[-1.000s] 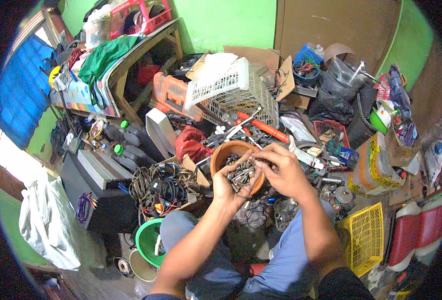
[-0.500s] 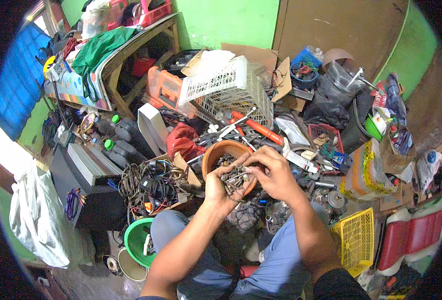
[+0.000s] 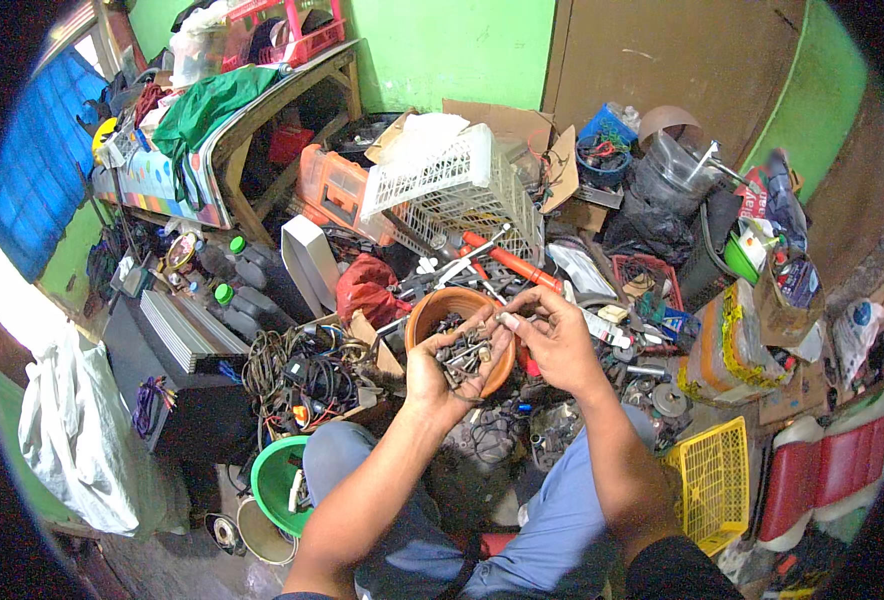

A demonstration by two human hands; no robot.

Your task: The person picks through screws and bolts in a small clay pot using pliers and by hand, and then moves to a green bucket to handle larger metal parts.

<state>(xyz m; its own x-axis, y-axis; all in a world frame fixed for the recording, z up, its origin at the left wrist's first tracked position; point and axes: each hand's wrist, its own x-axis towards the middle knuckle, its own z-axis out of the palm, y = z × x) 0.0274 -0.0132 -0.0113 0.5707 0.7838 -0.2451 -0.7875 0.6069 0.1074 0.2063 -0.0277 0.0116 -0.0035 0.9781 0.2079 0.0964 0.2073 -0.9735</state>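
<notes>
My left hand (image 3: 434, 378) is cupped, palm up, around a loose pile of small bolts and screws (image 3: 467, 356), some long, some short, dull metal. My right hand (image 3: 554, 342) is just to the right and a little higher, thumb and fingertips pinched on a small metal piece (image 3: 508, 320) that is too small to name exactly. Both hands are over an orange-brown plastic pot (image 3: 424, 316) with more small dark metal parts inside, partly hidden by my hands.
Tangled cables (image 3: 292, 375), a red bag (image 3: 367, 285), tools (image 3: 502, 255) and a white crate (image 3: 442, 170) crowd around the pot. A green basin (image 3: 272, 470) is lower left, a yellow crate (image 3: 717, 480) lower right, an orange case (image 3: 327, 180) behind, a taped box (image 3: 722, 350) at right.
My right hand has lifted slightly and drawn a little away from the pile in my left palm, the small piece at its fingertips. My left hand has shifted slightly left.
</notes>
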